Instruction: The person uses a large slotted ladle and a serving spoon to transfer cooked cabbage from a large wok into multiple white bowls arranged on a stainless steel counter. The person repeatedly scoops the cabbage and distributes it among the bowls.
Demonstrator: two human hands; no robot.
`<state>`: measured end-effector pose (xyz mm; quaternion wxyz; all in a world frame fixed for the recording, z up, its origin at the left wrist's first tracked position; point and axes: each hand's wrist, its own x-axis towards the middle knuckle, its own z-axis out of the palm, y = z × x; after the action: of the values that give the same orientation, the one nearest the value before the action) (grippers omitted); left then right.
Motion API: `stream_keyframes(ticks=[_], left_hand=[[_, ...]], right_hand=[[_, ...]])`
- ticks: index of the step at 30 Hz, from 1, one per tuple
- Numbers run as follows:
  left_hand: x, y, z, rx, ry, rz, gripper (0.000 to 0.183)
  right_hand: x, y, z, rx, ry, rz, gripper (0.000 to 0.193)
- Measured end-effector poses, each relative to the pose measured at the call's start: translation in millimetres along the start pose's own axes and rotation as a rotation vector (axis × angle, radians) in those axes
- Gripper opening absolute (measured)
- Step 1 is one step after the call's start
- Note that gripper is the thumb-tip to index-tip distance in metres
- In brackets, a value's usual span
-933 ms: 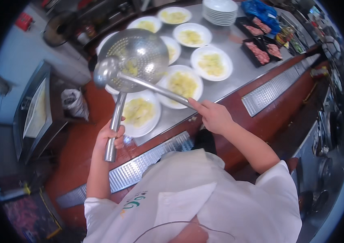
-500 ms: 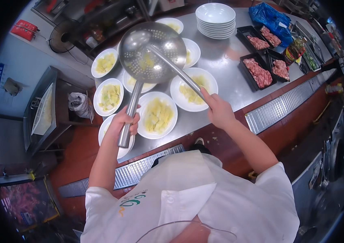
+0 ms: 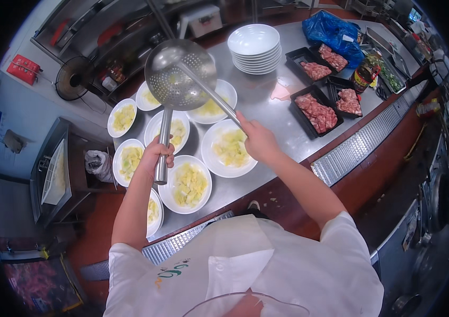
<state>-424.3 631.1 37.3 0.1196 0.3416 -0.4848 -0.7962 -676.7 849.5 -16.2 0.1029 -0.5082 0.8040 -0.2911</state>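
The left hand (image 3: 163, 152) has its fingers wrapped around the metal handle of a large perforated skimmer (image 3: 178, 87), whose round bowl is raised above the tabletop (image 3: 275, 119), over the far plates. The fingers of the right hand (image 3: 259, 138) grasp the end of a steel ladle (image 3: 208, 91); its shaft slants up and leftward across the skimmer, and its head overlaps the perforated bowl — whether the two touch, I cannot tell.

Below and around them stand white plates of chopped, pale yellow-green vegetable. One plate (image 3: 207, 157) lies just beside the right hand; another (image 3: 165, 196) sits just below the end of the skimmer's handle. A stack of white bowls (image 3: 256, 59) stands beyond, to the right of the skimmer.

Farther right are black trays (image 3: 294, 63) of pinkish-red meat (image 3: 318, 112), with a blue plastic bag (image 3: 333, 37) behind them and a dark bottle (image 3: 363, 78) just beside. Metal grating (image 3: 362, 141) runs along the floor past the tabletop's near edge.
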Motion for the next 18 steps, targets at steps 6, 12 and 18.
stream_keyframes(ticks=[6,12,18], left_hand=[[5,3,1,0.153,0.125,0.076,0.054],[14,2,33,0.304,0.131,0.095,0.057],[10,-9,25,0.244,0.239,0.178,0.055]], right_hand=[[-36,34,-43,-0.31,-0.202,0.12,0.074],[-17,31,-32,-0.18,0.071,0.107,0.077],[-25,38,-21,0.193,-0.213,0.167,0.075]])
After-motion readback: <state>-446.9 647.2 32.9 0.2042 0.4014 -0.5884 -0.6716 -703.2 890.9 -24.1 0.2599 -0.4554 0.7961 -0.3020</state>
